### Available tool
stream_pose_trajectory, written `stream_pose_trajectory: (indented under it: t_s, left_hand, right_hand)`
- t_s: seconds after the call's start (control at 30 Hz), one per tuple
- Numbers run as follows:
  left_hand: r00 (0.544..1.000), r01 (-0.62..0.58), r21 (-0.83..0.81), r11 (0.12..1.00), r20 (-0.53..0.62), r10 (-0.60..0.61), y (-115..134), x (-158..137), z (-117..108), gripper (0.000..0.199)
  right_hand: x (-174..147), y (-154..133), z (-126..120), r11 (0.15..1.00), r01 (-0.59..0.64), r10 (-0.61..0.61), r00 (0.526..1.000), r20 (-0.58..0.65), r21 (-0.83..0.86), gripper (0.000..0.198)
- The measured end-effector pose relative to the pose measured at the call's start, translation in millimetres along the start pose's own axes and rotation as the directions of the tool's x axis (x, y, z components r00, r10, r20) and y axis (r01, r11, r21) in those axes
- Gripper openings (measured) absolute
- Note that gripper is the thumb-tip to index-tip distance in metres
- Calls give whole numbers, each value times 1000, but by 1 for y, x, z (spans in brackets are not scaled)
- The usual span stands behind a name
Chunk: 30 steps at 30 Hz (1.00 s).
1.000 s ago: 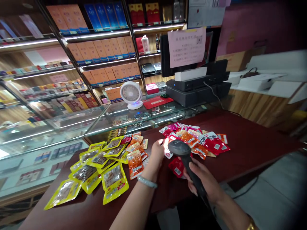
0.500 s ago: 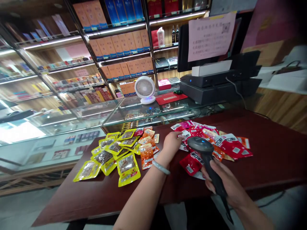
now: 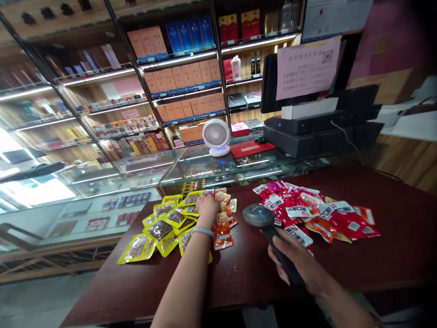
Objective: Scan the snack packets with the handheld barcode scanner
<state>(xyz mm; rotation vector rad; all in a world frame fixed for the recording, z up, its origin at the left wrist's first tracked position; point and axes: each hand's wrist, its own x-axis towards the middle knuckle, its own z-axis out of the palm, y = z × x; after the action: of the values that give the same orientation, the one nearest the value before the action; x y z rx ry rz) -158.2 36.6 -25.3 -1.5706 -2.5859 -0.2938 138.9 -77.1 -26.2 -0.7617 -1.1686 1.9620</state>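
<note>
My right hand (image 3: 295, 255) is wrapped round the handle of a dark barcode scanner (image 3: 258, 216), whose head hangs over the table (image 3: 246, 269), left of a pile of red snack packets (image 3: 283, 200). My left hand (image 3: 207, 207), with a pale bangle (image 3: 203, 231) on its wrist, reaches into the left pile. It lies between yellow snack packets (image 3: 164, 230) with clear windows and orange snack packets (image 3: 223, 223). A small red packet (image 3: 209, 192) shows just beyond its fingers. The fingertips point down and away, so their grip is hidden.
A glass display counter (image 3: 170, 175) borders the table's far side. On it stand a white fan (image 3: 216, 135), a red mat (image 3: 251, 148) and a black monitor (image 3: 269, 84) above a dark cash drawer (image 3: 290, 140). Shelves of boxed goods (image 3: 184, 77) line the wall.
My left hand has moved left from the red packets to the yellow and orange ones. The scanner in my right hand has shifted left, away from the red pile. The view has tilted slightly.
</note>
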Motion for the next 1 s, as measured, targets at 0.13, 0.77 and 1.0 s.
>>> stream_pose_trajectory:
  t_s: [0.13, 0.77, 1.0]
  left_hand:
    - [1000, 11, -76, 997, -21, -12, 0, 6, 5, 47]
    - [984, 5, -820, 572, -98, -149, 36, -3, -14, 22]
    - [985, -63, -828, 557, -141, -99, 34, 3, 5, 20]
  right_hand:
    - [6, 1, 7, 999, -9, 11, 999, 46, -38, 34]
    - [119, -65, 7, 999, 53, -51, 982, 179, -6, 43]
    - [130, -71, -8, 999, 11, -1, 971, 237, -40, 42]
